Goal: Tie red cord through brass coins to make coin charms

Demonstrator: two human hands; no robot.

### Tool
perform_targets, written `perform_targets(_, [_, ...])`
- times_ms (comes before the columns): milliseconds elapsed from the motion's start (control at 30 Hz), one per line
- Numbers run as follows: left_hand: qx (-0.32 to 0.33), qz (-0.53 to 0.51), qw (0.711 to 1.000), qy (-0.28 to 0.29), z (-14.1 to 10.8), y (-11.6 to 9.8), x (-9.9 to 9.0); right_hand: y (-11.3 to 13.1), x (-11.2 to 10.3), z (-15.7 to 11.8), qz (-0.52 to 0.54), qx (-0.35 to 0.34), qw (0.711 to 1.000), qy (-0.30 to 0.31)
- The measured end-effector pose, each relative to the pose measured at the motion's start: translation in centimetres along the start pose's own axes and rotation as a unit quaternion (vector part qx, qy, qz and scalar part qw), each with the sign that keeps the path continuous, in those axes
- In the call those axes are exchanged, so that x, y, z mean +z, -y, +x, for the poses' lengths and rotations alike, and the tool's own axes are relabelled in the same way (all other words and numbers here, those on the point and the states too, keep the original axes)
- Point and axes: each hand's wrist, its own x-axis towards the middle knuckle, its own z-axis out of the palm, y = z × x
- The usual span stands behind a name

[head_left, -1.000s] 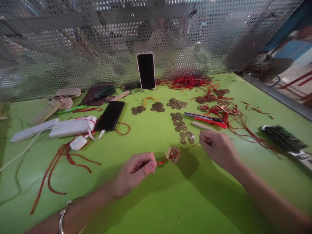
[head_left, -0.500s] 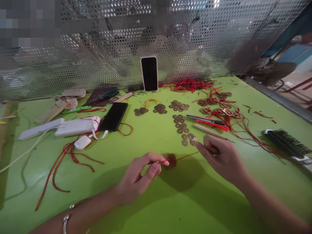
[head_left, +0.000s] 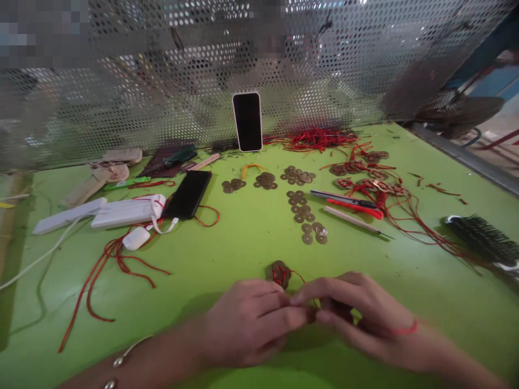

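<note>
A small cluster of round coins [head_left: 278, 273], bound with red cord, lies on the green table just beyond my fingertips. From its right side a thin red cord [head_left: 299, 275] runs toward my hands. My left hand [head_left: 251, 324] is closed, its fingers folded together beside the cluster. My right hand [head_left: 360, 316] pinches with thumb and forefinger against the left fingertips, where the cord disappears. The exact grip on the cord is partly hidden by the fingers.
Loose coins [head_left: 265, 180] lie in small groups ahead. Right of them are a utility knife [head_left: 343, 199], an awl [head_left: 352, 220], corded coins [head_left: 377, 185] and a brush [head_left: 484, 240]. A black phone [head_left: 188, 194], white power bank [head_left: 125, 210] and red cords [head_left: 91, 286] lie left.
My right hand has come in from the right to meet the left, and the stretched cord has gone slack. My left hand has shifted nearer me, and the coin cluster now rests in plainer view.
</note>
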Motion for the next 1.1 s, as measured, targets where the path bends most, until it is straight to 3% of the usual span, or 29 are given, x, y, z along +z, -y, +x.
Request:
perform_targets(67, [-0.025, 0.001, 1.000, -0.003, -0.2, 1.1, 0.0, 0.0, -0.5, -0.2, 0.002, 0.030, 0.999, -0.023])
perform_targets(167, [-0.089, 0.017, 0.995, 0.043, -0.5, 2.9, 0.0, -0.1, -1.0, -0.7, 0.008, 0.050, 0.997, -0.055])
perform_targets(333, [-0.122, 0.166, 0.978, 0.037, -1.0, 5.0, -0.7, -1.0, -1.5, -1.2, -0.008, 0.080, 0.985, -0.154])
perform_targets(433, [-0.177, 0.232, 0.956, 0.042, -1.4, 6.7, -2.3, -1.7, -1.8, -1.2, -0.038, 0.099, 0.977, -0.187])
perform_targets(500, [-0.238, 0.286, 0.928, 0.011, -1.9, 8.6, -4.0, -2.2, -2.1, -1.1, -0.060, 0.104, 0.978, -0.172])
perform_targets(600, [-0.341, 0.394, 0.850, -0.076, -3.3, 11.8, -6.5, -2.5, -2.3, -0.9, -0.080, 0.106, 0.979, -0.154])
perform_targets(700, [-0.403, 0.397, 0.822, -0.064, -4.4, 13.8, -8.0, -2.4, -2.4, -0.7, -0.089, 0.107, 0.976, -0.166])
perform_targets(767, [-0.396, 0.382, 0.833, -0.057, -4.3, 13.5, -7.9, -2.3, -2.4, -0.6, -0.093, 0.108, 0.976, -0.167])
perform_targets(867, [-0.328, 0.320, 0.887, -0.053, -2.8, 10.4, -6.2, -2.1, -2.3, -0.6, -0.099, 0.089, 0.977, -0.166])
perform_targets(933, [-0.290, 0.235, 0.928, 0.001, -1.4, 7.5, -4.4, -1.9, -2.3, -0.6, -0.105, 0.070, 0.977, -0.169])
perform_targets(1000, [-0.200, 0.173, 0.961, 0.077, -0.4, 5.2, -2.5, -1.8, -2.3, -0.7, -0.110, 0.057, 0.977, -0.174])
perform_targets(1100, [-0.115, 0.125, 0.976, 0.139, -0.1, 3.6, -0.2, -1.7, -2.5, -0.9, -0.116, 0.044, 0.975, -0.185])
